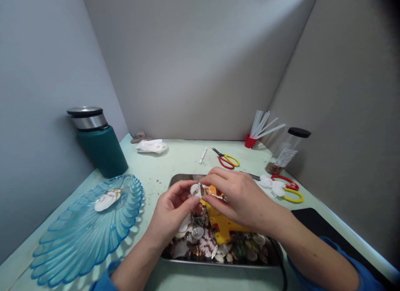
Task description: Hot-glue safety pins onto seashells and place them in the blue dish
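My left hand [175,208] is closed, with thumb and fingertips pinching a small white ridged shell [196,190]. Opposite it, my right hand [236,196] pinches a small dark, metallic-looking strip [202,190] against the shell; its exact kind is too small to make out. Both hands are held above a metal tray [178,178] full of assorted shells [208,243]. On those shells lies a yellow hot glue gun [223,224], partly covered by my right hand.
At left are a blue scalloped glass plate [84,241] bearing a few shells [107,200] and a green bottle [101,151]. Behind the tray lie scissors [229,159]. Rightward are more scissors [293,195], white pieces [271,186], a jar [283,153] and a red cup [250,141] of glue sticks.
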### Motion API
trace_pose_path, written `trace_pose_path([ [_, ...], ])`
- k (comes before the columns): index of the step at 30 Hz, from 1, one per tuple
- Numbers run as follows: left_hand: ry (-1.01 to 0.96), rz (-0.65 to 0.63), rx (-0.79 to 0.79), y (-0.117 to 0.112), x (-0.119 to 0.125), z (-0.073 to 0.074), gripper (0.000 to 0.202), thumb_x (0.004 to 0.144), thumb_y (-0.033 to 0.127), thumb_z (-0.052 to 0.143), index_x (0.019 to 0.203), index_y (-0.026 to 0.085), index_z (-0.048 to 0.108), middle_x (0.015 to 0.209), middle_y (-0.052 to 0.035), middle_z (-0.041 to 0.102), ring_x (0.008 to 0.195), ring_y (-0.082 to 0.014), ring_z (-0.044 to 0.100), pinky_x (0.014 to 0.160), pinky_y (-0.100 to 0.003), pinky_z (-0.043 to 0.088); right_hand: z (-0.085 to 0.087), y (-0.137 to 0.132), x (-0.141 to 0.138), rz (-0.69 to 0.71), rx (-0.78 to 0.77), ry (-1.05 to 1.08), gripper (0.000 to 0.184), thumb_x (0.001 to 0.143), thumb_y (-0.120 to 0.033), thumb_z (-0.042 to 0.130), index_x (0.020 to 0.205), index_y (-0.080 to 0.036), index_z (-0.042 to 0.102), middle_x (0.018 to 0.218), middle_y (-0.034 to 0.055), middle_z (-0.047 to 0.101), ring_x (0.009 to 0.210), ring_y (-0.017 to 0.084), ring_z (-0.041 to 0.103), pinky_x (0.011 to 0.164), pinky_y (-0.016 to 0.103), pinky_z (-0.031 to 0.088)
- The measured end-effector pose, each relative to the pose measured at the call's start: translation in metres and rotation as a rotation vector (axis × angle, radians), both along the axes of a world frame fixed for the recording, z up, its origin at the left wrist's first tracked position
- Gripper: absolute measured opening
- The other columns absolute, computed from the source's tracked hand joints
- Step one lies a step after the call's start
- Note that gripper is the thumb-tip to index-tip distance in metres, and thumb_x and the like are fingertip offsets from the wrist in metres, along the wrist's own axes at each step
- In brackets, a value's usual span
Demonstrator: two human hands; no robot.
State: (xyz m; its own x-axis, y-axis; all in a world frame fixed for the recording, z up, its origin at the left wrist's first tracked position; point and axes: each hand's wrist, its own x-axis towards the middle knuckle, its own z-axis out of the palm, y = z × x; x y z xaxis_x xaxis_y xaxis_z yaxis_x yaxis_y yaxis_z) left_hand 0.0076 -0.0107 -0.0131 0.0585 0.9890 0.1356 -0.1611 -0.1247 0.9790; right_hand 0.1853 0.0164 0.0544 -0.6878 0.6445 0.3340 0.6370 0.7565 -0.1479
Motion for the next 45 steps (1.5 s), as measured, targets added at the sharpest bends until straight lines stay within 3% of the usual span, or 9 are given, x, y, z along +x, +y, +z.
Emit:
trace_pose_path([
  [6, -0.018, -0.009, -0.021, 0.0001, 0.0, -0.0003, 0.029, 0.077, 0.029, 0.068, 0.103, 0.018, 0.061, 0.066, -0.0006, 0.069, 0.06, -0.0128, 0.063, 0.058, -0.021, 0.05, 0.001, 0.0007, 0.0003, 0.019, 0.006, -0.009, 0.017, 0.088, -0.026, 0.055, 0.102, -0.018, 0.06, 0.092, 0.0048, 0.061, 0.078, 0.018, 0.058, 0.067, 0.028, 0.039],
  [20, -0.061, -0.044, 0.004, -0.0002, -0.0024, -0.0008, 0.026, 0.079, 0.027, 0.067, 0.103, 0.018, 0.06, 0.064, 0.0008, 0.069, 0.06, -0.0118, 0.064, 0.061, -0.021, 0.05, -0.0015, 0.0011, 0.0027, 0.068, 0.004, 0.033, 0.018, 0.088, -0.027, 0.056, 0.103, -0.017, 0.06, 0.089, 0.0051, 0.061, 0.076, 0.018, 0.057, 0.067, 0.028, 0.041],
  [26, -0.104, -0.067, 0.002, -0.0009, -0.001, 0.0017, 0.029, 0.081, 0.027, 0.064, 0.108, 0.018, 0.057, 0.067, 0.0011, 0.067, 0.059, -0.011, 0.062, 0.061, -0.022, 0.049, 0.0042, 0.003, 0.0083, 0.135, 0.005, 0.16, 0.033, 0.087, -0.029, 0.059, 0.118, -0.017, 0.053, 0.095, 0.0063, 0.061, 0.082, 0.018, 0.057, 0.07, 0.028, 0.043],
  [35, -0.196, -0.108, -0.032, 0.0001, -0.0022, 0.0008, 0.02, 0.088, 0.03, 0.054, 0.104, 0.018, 0.056, 0.061, 0.0012, 0.064, 0.055, -0.0115, 0.059, 0.058, -0.024, 0.048, 0.0019, 0.0053, 0.0055, 0.22, 0.026, 0.153, 0.019, 0.091, -0.023, 0.052, 0.106, -0.019, 0.063, 0.093, 0.0062, 0.058, 0.079, 0.015, 0.056, 0.07, 0.026, 0.044],
  [41, -0.249, -0.103, -0.063, 0.0004, -0.0011, 0.0014, 0.021, 0.089, 0.032, 0.052, 0.103, 0.017, 0.058, 0.055, 0.0016, 0.061, 0.051, -0.0114, 0.058, 0.056, -0.024, 0.047, 0.0003, 0.0053, 0.0044, 0.24, 0.029, 0.202, 0.027, 0.09, -0.018, 0.051, 0.117, -0.021, 0.057, 0.098, 0.007, 0.057, 0.083, 0.017, 0.055, 0.073, 0.028, 0.045],
  [45, -0.246, -0.107, -0.071, 0.0003, -0.0006, 0.0029, 0.021, 0.089, 0.032, 0.053, 0.102, 0.017, 0.059, 0.056, 0.0014, 0.061, 0.051, -0.0113, 0.057, 0.055, -0.023, 0.046, 0.0001, 0.0044, 0.0039, 0.239, 0.036, 0.173, 0.018, 0.092, -0.02, 0.048, 0.103, -0.018, 0.062, 0.096, 0.0072, 0.058, 0.082, 0.017, 0.055, 0.073, 0.029, 0.044],
])
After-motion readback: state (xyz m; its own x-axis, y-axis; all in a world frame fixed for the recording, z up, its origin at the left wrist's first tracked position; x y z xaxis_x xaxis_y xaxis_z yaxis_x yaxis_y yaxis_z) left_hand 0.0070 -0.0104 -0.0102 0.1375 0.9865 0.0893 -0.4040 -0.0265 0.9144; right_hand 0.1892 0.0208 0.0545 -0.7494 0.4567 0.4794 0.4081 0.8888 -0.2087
